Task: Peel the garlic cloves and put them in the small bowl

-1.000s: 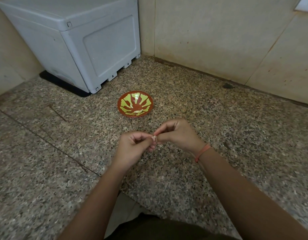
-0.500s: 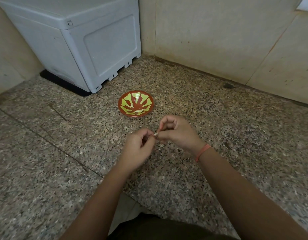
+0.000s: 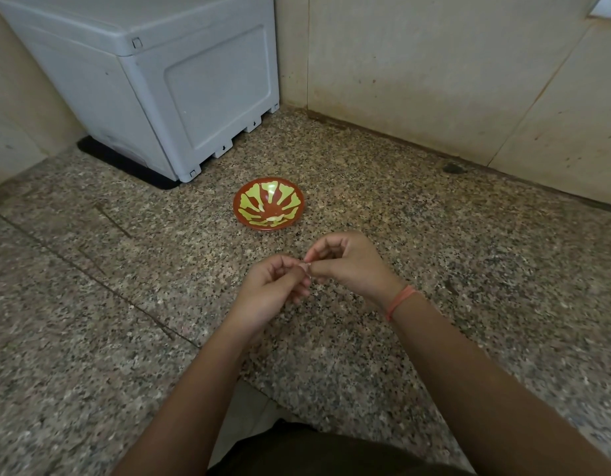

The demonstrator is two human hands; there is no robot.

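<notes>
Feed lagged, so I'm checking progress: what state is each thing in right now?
Clove: held above the counter between both hands, peel state too small to tell.
Left hand: pinches the clove.
Right hand: pinches the clove too.
Bowl: upright on the counter, beyond the hands, untouched.
Box: lid shut.

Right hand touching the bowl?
Apart. Head view shows granite between the bowl and the right hand, which pinches a clove with the left hand.

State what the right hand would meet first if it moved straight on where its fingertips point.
The right hand points toward the left hand, so likely its fingers, just past the clove both pinch.
</notes>
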